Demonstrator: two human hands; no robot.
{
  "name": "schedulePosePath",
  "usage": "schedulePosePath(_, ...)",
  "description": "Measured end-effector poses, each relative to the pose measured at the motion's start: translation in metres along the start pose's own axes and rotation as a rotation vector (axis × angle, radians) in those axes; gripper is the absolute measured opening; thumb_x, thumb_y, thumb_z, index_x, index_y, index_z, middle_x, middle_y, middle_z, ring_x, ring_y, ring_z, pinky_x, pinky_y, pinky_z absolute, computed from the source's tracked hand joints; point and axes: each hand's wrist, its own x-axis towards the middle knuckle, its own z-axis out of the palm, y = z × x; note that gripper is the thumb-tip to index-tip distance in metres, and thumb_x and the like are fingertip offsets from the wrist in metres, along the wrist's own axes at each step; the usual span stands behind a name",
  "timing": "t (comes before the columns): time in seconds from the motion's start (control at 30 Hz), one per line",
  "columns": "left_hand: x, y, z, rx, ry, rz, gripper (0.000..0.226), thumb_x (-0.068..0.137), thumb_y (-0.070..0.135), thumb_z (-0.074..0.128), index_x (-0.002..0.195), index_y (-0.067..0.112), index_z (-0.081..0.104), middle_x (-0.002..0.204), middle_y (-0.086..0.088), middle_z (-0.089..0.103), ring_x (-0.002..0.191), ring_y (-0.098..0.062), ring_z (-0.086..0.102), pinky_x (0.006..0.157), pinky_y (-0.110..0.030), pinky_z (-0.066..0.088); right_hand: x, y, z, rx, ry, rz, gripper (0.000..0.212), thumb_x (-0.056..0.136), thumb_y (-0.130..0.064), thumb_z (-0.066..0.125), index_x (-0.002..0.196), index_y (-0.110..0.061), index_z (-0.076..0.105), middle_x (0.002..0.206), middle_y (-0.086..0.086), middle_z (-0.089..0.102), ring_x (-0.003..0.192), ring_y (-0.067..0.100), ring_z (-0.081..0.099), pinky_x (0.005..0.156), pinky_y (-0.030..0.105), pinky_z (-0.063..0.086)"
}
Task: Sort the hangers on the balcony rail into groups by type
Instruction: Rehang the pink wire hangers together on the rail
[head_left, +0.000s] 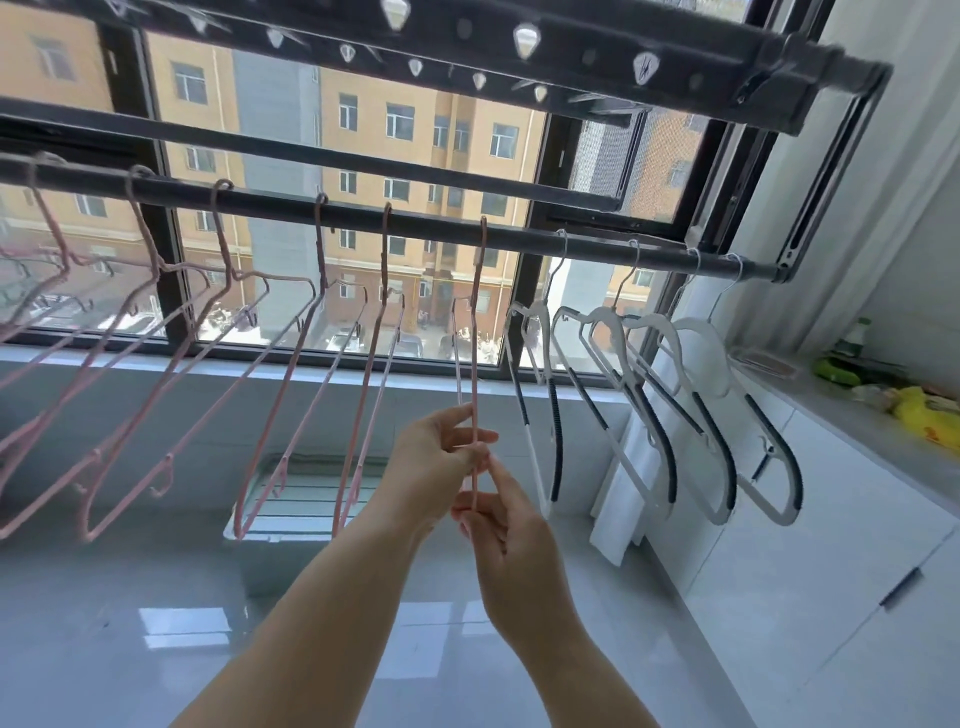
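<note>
BALCONY, DAYTIME: We have the rightmost pink hanger (475, 338) in both hands. It hangs edge-on to us, hook over the dark rail (415, 221), btwn the other pink hangers (384, 249) to its left and the white-and-black hangers (704, 345) just to its right. Our left hand (436, 457) pinches the thin rod w/ thumb and fingertips closed on it. Our right hand (501, 525), just below, nips the lower end the same way, index finger pointing up along the rod.

The frame looks slim and light, prob. coated wire: stiff enough to steer from the bottom, not likely to slip in a pinch grip, and free to swing on its hook. We'd judge a low hold fine for sliding it along the rail. To lift it off, a grip at the neck under the hook would give more control and keep it from snagging its neighbours.

Beyond: the window (291, 156) onto apartment blocks, and at right a counter (831, 410) w/ a yellow bag (930, 415).
</note>
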Motion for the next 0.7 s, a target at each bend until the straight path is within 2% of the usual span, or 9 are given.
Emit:
schedulePosePath(0.23, -0.001, 0.005, -0.002, 0.032, 0.01, -0.009, 0.049, 0.086, -0.004, 0.053, 0.132, 0.008, 0.043, 0.092, 0.0, 0.066, 0.076, -0.013, 0.061, 0.066, -0.016, 0.052, 0.002, -0.001, 0.0, 0.035, -0.013, 0.04, 0.05, 0.093, -0.009, 0.044, 0.139, -0.025, 0.034, 0.092, -0.007, 0.068, 0.092, 0.004, 0.064, 0.085, 0.017, 0.05)
schedulePosePath(0.3, -0.005, 0.007, -0.001, 0.038, 0.018, -0.028, 0.049, 0.087, 0.0, 0.054, 0.133, 0.009, 0.042, 0.1, -0.002, 0.065, 0.084, -0.015, 0.061, 0.069, -0.017, 0.05, 0.001, -0.002, -0.002, 0.035, -0.027, 0.057, 0.048, 0.094, -0.014, 0.046, 0.139, -0.024, 0.034, 0.098, -0.007, 0.067, 0.096, 0.004, 0.063, 0.086, 0.018, 0.049)
schedulePosePath(0.37, -0.013, 0.01, -0.002, 0.168, 0.043, 0.005, 0.049, 0.087, 0.008, 0.056, 0.134, 0.01, 0.041, 0.114, -0.005, 0.062, 0.1, -0.017, 0.059, 0.081, -0.022, 0.048, -0.001, -0.005, -0.003, -0.015, -0.037, 0.061, 0.049, 0.093, -0.022, 0.048, 0.139, -0.02, 0.032, 0.112, -0.009, 0.058, 0.108, 0.003, 0.057, 0.09, 0.016, 0.046)
schedulePosePath(0.43, -0.022, 0.014, -0.009, 0.348, 0.161, 0.151, 0.048, 0.085, 0.011, 0.059, 0.131, 0.012, 0.045, 0.121, -0.004, 0.06, 0.111, -0.016, 0.056, 0.095, -0.028, 0.044, -0.005, -0.011, -0.003, -0.109, 0.023, -0.003, 0.05, 0.092, -0.029, 0.049, 0.138, -0.018, 0.032, 0.12, -0.012, 0.044, 0.119, 0.003, 0.045, 0.1, 0.018, 0.039)
schedulePosePath(0.47, -0.028, 0.018, -0.014, 0.383, 0.241, 0.236, 0.047, 0.084, 0.01, 0.061, 0.129, 0.013, 0.048, 0.121, -0.003, 0.061, 0.112, -0.014, 0.055, 0.097, -0.027, 0.042, -0.006, -0.017, -0.002, -0.14, 0.073, -0.06, 0.049, 0.091, -0.031, 0.047, 0.137, -0.018, 0.034, 0.121, -0.014, 0.04, 0.121, 0.001, 0.041, 0.104, 0.018, 0.035)
schedulePosePath(0.57, -0.041, 0.028, -0.038, 0.478, 0.435, 0.365, 0.046, 0.084, 0.008, 0.061, 0.128, 0.016, 0.05, 0.123, -0.002, 0.06, 0.109, -0.01, 0.054, 0.094, -0.02, 0.038, -0.003, -0.034, 0.007, -0.141, 0.116, -0.179, 0.045, 0.087, -0.03, 0.042, 0.131, -0.019, 0.041, 0.118, -0.016, 0.04, 0.119, -0.002, 0.041, 0.106, 0.013, 0.03)
schedulePosePath(0.63, -0.044, 0.026, -0.057, 0.576, 0.476, 0.292, 0.048, 0.086, 0.012, 0.059, 0.132, 0.017, 0.046, 0.126, -0.007, 0.059, 0.115, -0.018, 0.055, 0.097, -0.025, 0.038, 0.004, -0.043, 0.021, -0.087, 0.038, -0.178, 0.046, 0.087, -0.028, 0.04, 0.132, -0.018, 0.041, 0.121, -0.014, 0.042, 0.121, -0.001, 0.04, 0.104, 0.012, 0.029)
schedulePosePath(0.7, -0.046, 0.02, -0.072, 0.647, 0.429, 0.148, 0.052, 0.085, 0.017, 0.06, 0.134, 0.015, 0.042, 0.128, -0.011, 0.057, 0.115, -0.025, 0.056, 0.102, -0.034, 0.04, 0.014, -0.049, 0.038, -0.024, -0.065, -0.098, 0.046, 0.091, -0.024, 0.04, 0.135, -0.016, 0.038, 0.132, -0.006, 0.043, 0.122, 0.002, 0.039, 0.1, 0.007, 0.028)
